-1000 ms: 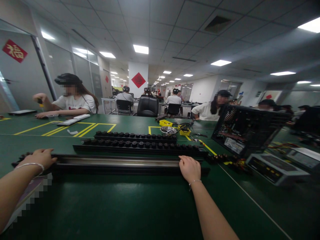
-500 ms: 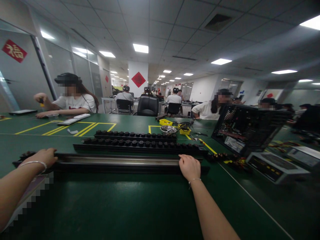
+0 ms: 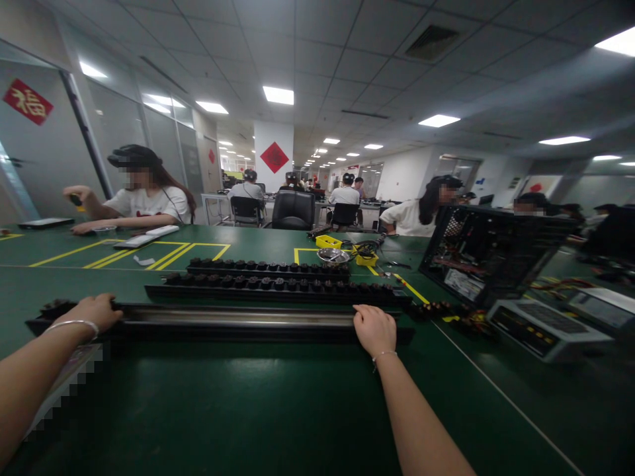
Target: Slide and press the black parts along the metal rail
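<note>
A long black metal rail with a shiny groove lies crosswise on the green table before me. My left hand is closed at its left part; the fingertips are curled down, and whatever they hold is hidden. Beside that hand, small black pieces sit at the rail's left end. My right hand is closed over the rail near its right end, fingers bent across the far edge. Behind it lie two more black rails, a nearer one and a farther one, with rows of round black pieces on top.
At the right stand an open computer case and a grey power supply unit, with cables about them. A metal bowl and yellow trays are farther back. A co-worker sits across at the left, others beyond.
My left hand has slid a little to the right along the rail. The right hand stays at its place on the rail.
</note>
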Demonstrator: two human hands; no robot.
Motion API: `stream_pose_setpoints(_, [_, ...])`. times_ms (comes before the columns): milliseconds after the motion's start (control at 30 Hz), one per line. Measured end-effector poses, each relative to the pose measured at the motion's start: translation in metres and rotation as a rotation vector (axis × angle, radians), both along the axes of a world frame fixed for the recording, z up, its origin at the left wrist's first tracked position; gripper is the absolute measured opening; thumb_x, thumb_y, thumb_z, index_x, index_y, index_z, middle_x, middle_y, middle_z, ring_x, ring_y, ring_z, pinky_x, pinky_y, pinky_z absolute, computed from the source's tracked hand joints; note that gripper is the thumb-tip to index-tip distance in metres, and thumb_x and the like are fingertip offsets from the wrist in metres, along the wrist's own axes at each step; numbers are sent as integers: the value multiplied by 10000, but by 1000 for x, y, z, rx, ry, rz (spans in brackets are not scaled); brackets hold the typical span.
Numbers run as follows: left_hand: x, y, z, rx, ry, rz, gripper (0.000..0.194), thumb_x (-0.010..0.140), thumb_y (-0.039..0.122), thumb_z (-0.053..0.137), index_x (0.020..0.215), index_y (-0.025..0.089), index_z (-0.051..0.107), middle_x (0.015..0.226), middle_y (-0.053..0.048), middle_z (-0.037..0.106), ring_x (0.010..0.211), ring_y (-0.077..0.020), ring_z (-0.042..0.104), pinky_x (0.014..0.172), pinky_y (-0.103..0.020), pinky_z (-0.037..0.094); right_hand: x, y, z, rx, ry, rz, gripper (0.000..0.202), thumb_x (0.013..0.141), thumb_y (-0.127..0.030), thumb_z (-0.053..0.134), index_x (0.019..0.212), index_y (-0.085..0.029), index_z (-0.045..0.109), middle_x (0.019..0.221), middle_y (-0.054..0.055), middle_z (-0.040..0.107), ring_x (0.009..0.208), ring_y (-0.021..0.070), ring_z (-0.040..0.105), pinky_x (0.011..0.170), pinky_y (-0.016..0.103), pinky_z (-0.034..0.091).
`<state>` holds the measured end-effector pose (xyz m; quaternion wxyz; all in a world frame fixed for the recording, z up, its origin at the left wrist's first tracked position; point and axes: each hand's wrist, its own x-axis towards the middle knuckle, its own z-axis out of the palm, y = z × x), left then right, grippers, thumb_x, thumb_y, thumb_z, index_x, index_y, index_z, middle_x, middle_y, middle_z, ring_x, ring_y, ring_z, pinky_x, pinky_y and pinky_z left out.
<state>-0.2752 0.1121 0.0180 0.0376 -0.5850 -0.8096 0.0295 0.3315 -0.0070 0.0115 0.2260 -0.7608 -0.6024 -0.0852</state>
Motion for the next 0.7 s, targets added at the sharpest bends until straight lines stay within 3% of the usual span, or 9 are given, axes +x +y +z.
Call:
stream_pose_setpoints(300, [-1, 3, 1, -12, -55, -13, 687, 687, 323, 503, 1273, -33, 454, 1236, -226, 576, 1108, -286, 572, 940, -311, 406, 0, 1, -2, 25, 8, -6, 390, 847, -264, 345, 1058, -278, 672, 1161, 3, 647, 1107, 177, 521, 918, 356, 314])
stream_pose_setpoints(500, [1, 3, 0, 55, -71, 0, 713, 649, 339, 537, 1239, -57, 473, 1228, -253, 571, 1110, -311, 568, 927, -336, 425, 0, 2, -1, 6, 4, -8, 394, 846, -263, 345, 1071, -279, 668, 1164, -1, 644, 1112, 174, 517, 924, 356, 315])
stream_pose_setpoints(700, [-1, 5, -4, 176, -131, 3, 646, 593, 339, 569, 1086, -76, 580, 1065, -294, 641, 977, -364, 626, 836, -383, 474, 1, 2, -3, 20, 24, -4, 390, 842, -263, 347, 1060, -274, 670, 1165, -4, 644, 1109, 172, 517, 930, 362, 305])
